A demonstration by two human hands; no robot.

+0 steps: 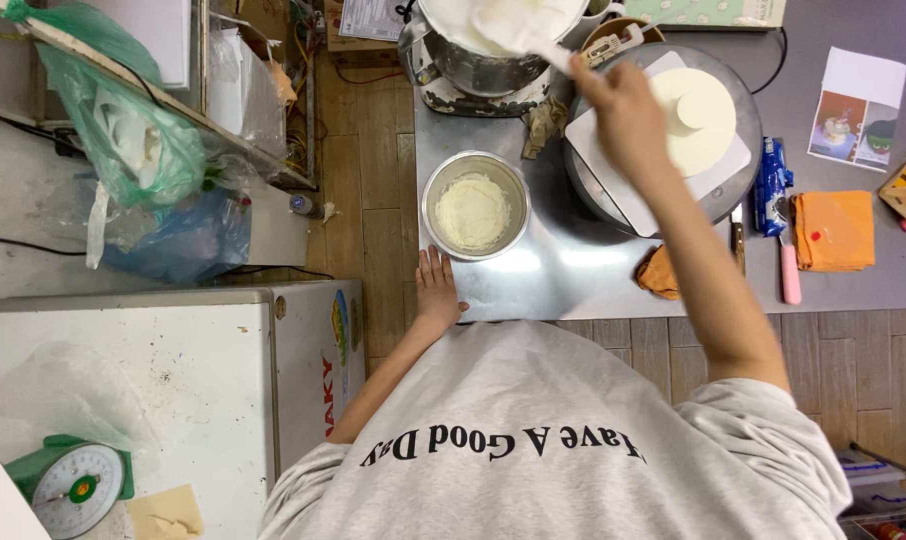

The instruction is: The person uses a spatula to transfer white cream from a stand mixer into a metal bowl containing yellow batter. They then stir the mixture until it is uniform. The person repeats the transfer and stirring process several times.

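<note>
The right hand [625,110] reaches forward over the counter [573,270], clenched round the handle of a spatula [518,30] whose white blade carries a thick load of cream. The blade sits over the big mixing bowl [483,45] at the far edge, just beyond the turntable [733,170]. On that turntable lies a white board [613,170], and on it a pale round cake [698,115] with a smaller round piece on top. The left hand [437,285] rests flat and released on the counter's near edge, fingers spread, just below a small steel bowl [473,205] of crumbly pale stuff; it holds nothing.

To do this well, the person should judge the load first: too much cream on the blade could drop on the way across. Keeping the blade level and low seems wise, as the path from bowl to cake is short but passes over the board's edge. The free hand looks well placed to steady the body; it could serve better near the turntable rim. An orange cloth [833,230] and a pink-handled knife [788,270] lie to the right, well apart from the work
</note>
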